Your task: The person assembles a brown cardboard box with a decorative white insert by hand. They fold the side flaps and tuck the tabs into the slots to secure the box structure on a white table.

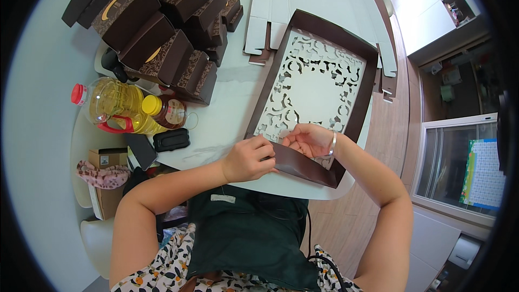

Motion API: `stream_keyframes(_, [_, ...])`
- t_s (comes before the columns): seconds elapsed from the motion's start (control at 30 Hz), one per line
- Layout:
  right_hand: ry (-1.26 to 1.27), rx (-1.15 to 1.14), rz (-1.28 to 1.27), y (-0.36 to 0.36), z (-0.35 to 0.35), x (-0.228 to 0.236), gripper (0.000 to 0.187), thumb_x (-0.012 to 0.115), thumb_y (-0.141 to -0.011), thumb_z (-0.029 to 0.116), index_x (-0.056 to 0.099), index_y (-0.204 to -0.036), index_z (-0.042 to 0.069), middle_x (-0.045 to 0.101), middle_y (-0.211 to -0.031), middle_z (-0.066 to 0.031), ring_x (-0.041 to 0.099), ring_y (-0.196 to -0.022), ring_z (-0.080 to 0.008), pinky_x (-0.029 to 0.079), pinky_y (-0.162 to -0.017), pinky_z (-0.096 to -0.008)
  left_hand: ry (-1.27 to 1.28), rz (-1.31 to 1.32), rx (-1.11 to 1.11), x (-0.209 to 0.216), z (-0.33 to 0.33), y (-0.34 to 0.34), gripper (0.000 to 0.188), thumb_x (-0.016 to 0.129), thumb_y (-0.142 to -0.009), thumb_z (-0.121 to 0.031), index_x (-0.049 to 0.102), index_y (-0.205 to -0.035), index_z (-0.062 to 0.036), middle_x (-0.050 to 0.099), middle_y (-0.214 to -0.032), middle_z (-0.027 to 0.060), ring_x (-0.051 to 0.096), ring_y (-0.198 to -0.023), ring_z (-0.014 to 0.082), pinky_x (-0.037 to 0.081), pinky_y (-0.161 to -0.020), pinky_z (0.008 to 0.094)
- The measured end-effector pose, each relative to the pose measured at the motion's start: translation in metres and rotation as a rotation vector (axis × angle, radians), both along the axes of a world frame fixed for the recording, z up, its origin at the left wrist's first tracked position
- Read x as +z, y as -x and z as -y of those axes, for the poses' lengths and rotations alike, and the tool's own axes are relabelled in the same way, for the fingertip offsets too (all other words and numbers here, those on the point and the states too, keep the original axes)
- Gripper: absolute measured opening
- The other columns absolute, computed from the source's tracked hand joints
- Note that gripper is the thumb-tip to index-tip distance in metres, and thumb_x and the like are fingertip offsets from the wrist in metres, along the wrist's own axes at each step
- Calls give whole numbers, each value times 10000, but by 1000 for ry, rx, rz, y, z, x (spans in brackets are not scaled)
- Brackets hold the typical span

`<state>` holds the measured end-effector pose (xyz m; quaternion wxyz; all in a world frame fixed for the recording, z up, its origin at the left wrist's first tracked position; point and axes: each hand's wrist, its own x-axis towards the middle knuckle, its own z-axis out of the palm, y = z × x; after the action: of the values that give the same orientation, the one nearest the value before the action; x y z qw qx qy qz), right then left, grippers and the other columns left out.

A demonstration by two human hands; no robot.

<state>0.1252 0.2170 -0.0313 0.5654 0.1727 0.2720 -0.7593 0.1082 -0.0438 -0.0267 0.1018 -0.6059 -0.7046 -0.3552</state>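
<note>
A dark brown cardboard box tray (305,166) lies tilted on the white table before me, its walls raised. Inside it a white panel with cut-out scrollwork (316,94) covers the floor. My left hand (250,158) is closed around the near left corner of the tray's near wall, its fingers curled over the edge. Just inside that same wall, my right hand (306,139), with a silver bangle at the wrist, has its fingers bent down against the inner side. Those fingertips are partly hidden by the wall, so I cannot see whether they grip anything.
Folded dark patterned boxes (175,59) are stacked at the far left. Nearer stand an oil bottle with a red cap (116,103), a yellow-lidded jar (167,112) and a black case (172,139). Flat white cardboard sheets (319,0) lie at the table's far side.
</note>
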Motion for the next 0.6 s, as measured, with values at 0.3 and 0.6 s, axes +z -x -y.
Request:
stream_keyframes(0.3, [-178, 187, -188, 4, -3, -22, 261, 558, -974, -15, 652, -1217, -1, 733, -988, -77, 723, -819, -121, 607, -691, -237, -46, -49, 18, -2, 1, -2, 274, 777, -668, -273, 576, -763, -114, 570, -840, 6, 611, -865, 205, 571, -682, 333])
stream_keyframes(0.6, [-107, 373, -408, 2, 9, -14, 350, 693, -930, 79, 638, -1275, 59, 702, -1071, 27, 625, -886, -29, 520, -741, -204, -99, -63, 40, -9, 1, -4, 162, 731, -719, -157, 573, -749, -132, 574, -840, 4, 627, -907, 203, 614, -843, 454])
